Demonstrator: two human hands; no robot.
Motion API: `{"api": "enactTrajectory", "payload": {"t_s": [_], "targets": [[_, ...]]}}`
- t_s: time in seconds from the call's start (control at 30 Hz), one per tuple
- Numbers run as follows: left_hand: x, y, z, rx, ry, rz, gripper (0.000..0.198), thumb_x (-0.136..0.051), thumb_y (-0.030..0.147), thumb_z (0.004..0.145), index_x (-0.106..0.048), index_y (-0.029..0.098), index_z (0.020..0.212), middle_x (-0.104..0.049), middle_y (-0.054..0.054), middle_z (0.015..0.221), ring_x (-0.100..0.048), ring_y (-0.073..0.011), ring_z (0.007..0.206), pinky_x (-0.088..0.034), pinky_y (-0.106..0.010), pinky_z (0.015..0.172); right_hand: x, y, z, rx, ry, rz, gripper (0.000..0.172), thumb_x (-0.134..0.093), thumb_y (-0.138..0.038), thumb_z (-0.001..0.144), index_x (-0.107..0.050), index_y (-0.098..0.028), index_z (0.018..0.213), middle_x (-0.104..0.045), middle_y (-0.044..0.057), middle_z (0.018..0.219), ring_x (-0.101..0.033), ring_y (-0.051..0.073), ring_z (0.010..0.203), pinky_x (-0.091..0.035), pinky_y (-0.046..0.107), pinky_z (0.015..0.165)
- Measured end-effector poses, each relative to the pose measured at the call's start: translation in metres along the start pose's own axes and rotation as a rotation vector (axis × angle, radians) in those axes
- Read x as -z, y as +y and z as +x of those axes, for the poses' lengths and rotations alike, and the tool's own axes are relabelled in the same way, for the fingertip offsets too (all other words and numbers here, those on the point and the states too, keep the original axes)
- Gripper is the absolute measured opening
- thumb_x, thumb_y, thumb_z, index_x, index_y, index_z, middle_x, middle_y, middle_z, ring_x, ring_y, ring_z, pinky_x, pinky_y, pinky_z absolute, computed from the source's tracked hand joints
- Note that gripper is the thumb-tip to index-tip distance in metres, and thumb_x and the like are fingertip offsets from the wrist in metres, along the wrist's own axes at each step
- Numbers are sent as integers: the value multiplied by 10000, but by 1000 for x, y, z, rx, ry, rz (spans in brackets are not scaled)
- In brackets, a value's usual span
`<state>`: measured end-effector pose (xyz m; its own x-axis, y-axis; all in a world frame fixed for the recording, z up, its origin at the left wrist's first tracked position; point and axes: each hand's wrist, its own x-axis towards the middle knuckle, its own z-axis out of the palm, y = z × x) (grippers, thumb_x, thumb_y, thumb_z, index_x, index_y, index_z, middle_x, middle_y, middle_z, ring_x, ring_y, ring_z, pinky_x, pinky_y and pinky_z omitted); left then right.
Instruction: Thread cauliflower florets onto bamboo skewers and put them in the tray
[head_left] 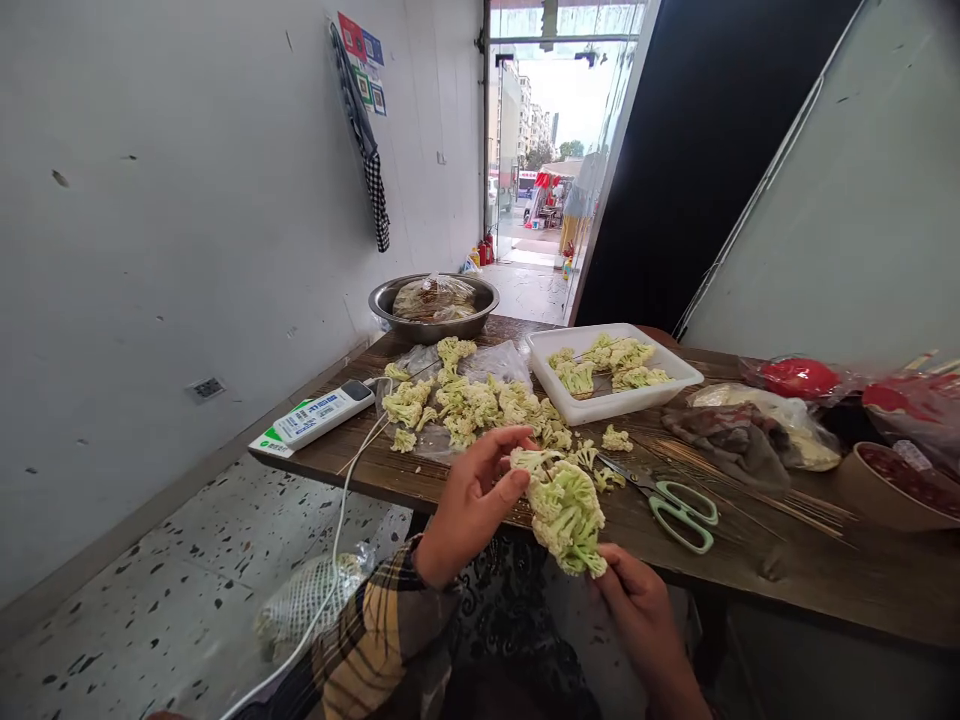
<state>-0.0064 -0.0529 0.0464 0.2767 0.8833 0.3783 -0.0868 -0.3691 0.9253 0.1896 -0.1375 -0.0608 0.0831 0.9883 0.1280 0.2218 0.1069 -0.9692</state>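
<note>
A pale green-white cauliflower piece (564, 510) is held up in front of me, over the table's near edge. My right hand (637, 605) pinches its lower end; whether a skewer is in those fingers is hidden. My left hand (472, 500) has its thumb and fingers curled at the upper left, around a small floret (531, 459) that touches the larger piece. Behind my hands, a heap of loose cauliflower florets (480, 402) lies on clear plastic. Green-handled scissors (684, 512) rest to the right, near several thin bamboo skewers (787, 500).
A white plastic tray (679, 385) holds skewered cauliflower. Behind the heap stands a metal basin (435, 328) with a plastic-wrapped bundle. A white power bank (322, 415) with a cable is at left. A grey cloth (731, 445) and a paper bowl (892, 490) lie right.
</note>
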Motion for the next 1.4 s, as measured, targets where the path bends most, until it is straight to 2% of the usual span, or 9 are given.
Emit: {"api": "enactTrajectory", "payload": {"t_s": [0.1, 0.27, 0.5, 0.7, 0.9, 1.13, 1.4], "targets": [[-4, 3, -1, 95, 54, -8, 342, -645, 370, 789, -646, 198, 1084, -634, -87, 1053, -579, -220, 944, -458, -288, 792, 0, 3, 0, 6, 40, 2, 297, -522, -434, 873, -680, -186, 830, -565, -12, 560, -513, 132, 486, -423, 207, 465], [-5, 4, -2, 197, 66, -91, 248, -645, 333, 785, -655, 197, 992, -606, -37, 846, -534, -152, 760, -415, -235, 656, -1, 4, 2, 15, 61, -3, 273, -530, -413, 871, -696, -200, 833, -575, -14, 555, -524, 133, 483, -440, 203, 474], [-3, 16, 0, 295, 13, -170, 176, -638, 273, 788, -640, 168, 930, -564, -14, 814, -493, -124, 754, -396, -222, 683, 0, 6, 3, 23, 114, -48, 276, -556, -422, 846, -715, -197, 837, -677, 36, 692, -621, 172, 583, -491, 212, 499], [-2, 12, 3, 331, 23, -273, 170, -659, 267, 758, -630, 160, 888, -557, -13, 811, -477, -118, 734, -381, -222, 676, 2, 1, 3, 76, 133, -108, 270, -553, -404, 849, -716, -193, 803, -677, 40, 703, -633, 180, 625, -503, 216, 531], [1, 4, 1, 277, 31, -235, 231, -640, 282, 798, -622, 198, 1013, -555, -17, 893, -490, -126, 821, -387, -221, 733, 2, 2, 3, 98, 150, -152, 259, -548, -384, 859, -709, -182, 843, -649, 23, 661, -596, 158, 586, -488, 211, 529], [7, 3, 0, 285, 8, -217, 179, -649, 268, 789, -654, 176, 943, -582, -13, 835, -501, -112, 760, -386, -211, 700, 4, 4, 1, 109, 151, -205, 253, -529, -369, 879, -706, -188, 876, -638, 15, 652, -611, 166, 616, -485, 216, 559], [20, 0, 1, 484, -78, -564, 181, -734, 238, 702, -651, 144, 833, -608, -19, 708, -548, -106, 613, -457, -231, 599, 13, -14, 7, 199, 33, -304, 288, -469, -352, 913, -710, -207, 854, -670, 37, 713, -650, 184, 705, -497, 226, 612]]}}
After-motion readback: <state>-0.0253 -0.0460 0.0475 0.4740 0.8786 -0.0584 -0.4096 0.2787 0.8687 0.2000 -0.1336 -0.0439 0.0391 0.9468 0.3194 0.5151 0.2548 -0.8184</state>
